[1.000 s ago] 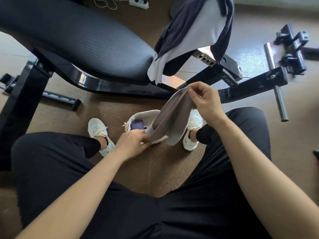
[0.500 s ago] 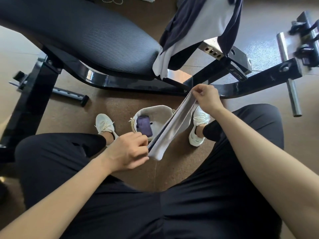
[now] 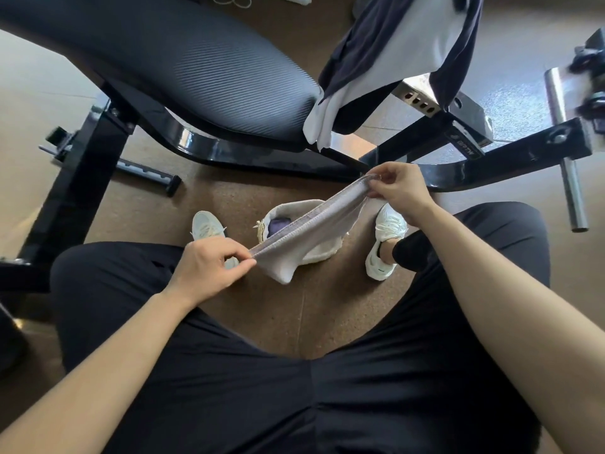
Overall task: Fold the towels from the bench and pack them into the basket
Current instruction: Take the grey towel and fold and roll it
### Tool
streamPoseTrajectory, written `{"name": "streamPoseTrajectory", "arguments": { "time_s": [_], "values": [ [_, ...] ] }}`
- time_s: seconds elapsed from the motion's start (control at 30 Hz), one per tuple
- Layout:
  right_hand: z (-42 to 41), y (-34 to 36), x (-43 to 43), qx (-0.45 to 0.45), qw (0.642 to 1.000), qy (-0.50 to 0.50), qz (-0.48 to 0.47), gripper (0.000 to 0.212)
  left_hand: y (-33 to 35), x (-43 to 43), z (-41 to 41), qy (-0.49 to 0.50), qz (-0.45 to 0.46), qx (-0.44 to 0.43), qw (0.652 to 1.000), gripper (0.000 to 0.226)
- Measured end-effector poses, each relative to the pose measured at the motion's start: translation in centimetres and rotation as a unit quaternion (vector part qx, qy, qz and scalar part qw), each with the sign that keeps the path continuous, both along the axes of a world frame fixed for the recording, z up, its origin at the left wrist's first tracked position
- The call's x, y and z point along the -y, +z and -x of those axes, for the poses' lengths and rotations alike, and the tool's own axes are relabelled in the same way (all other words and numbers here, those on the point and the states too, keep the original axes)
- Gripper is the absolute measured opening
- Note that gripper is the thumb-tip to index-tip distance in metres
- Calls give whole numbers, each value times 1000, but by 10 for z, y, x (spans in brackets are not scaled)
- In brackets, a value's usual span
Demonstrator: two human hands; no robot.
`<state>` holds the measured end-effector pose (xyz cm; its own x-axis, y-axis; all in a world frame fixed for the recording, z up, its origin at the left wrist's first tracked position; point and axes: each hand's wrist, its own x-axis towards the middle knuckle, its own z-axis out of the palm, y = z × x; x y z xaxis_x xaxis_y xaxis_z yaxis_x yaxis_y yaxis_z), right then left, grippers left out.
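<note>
1. Presently, the grey towel (image 3: 314, 224) is held in the air as a narrow doubled band. It is stretched between both hands above the basket (image 3: 322, 253), which stands on the floor (image 3: 294, 316) between the person's shoes (image 3: 386, 237).
2. Left hand (image 3: 209, 268): the grip is pinched closed on the near, lower end of the band, thumb against fingertips.
3. Right hand (image 3: 402, 191): the grip is likewise clamped on the far, upper end, with fingers curled over the hem.
4. The stitched hems run together along the top edge. A loose fold sags below the band near the left hand, in front of the basket rim.
5. The basket already holds a purple towel (image 3: 280, 224). The remaining towels (image 3: 409, 44), dark and white, drape over the end of the worktop (image 3: 196, 60), unfolded.
6. Judgement: the step in hand is folding the grey towel, and the task appears partly done.
7. To do the step well, keep the band taut and confirm the corners match at each grip. Then bring the two ends together to halve the length, with the sagging fold tucked inside, and lower it flat beside the purple towel.
8. Risk: a fingertip pinch on layered cloth may let one layer slip, which would stagger the hems.
</note>
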<state>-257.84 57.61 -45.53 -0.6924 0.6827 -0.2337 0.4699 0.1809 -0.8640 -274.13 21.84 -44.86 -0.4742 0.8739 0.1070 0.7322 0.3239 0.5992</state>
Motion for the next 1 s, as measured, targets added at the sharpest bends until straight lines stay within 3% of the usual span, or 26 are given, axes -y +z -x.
{"name": "streamPoseTrajectory", "arguments": {
  "time_s": [0.1,0.33,0.57,0.7,0.8,0.87,0.93,1.0],
  "values": [
    [-4,4,1,-9,1000,19,-18,23,1,2,5,54,-8,-12,998,7],
    [-6,5,2,-51,998,17,-32,6,1,-1,11,144,-17,-53,988,11],
    [0,2,7,-23,993,39,-109,10,6,-6,14,211,-30,-30,977,10],
    [3,7,11,-88,989,-28,-114,9,17,-14,14,236,-95,13,967,27],
    [5,13,16,-153,980,-57,-118,8,22,-19,22,234,-125,-77,961,37],
    [3,12,14,-96,985,-4,-140,4,17,-22,31,206,-39,-103,972,25],
    [0,9,10,100,978,120,-138,8,9,-26,35,204,135,-34,969,12],
    [-3,5,11,190,968,149,-71,12,1,-28,35,235,162,15,958,7]
  ]
}}
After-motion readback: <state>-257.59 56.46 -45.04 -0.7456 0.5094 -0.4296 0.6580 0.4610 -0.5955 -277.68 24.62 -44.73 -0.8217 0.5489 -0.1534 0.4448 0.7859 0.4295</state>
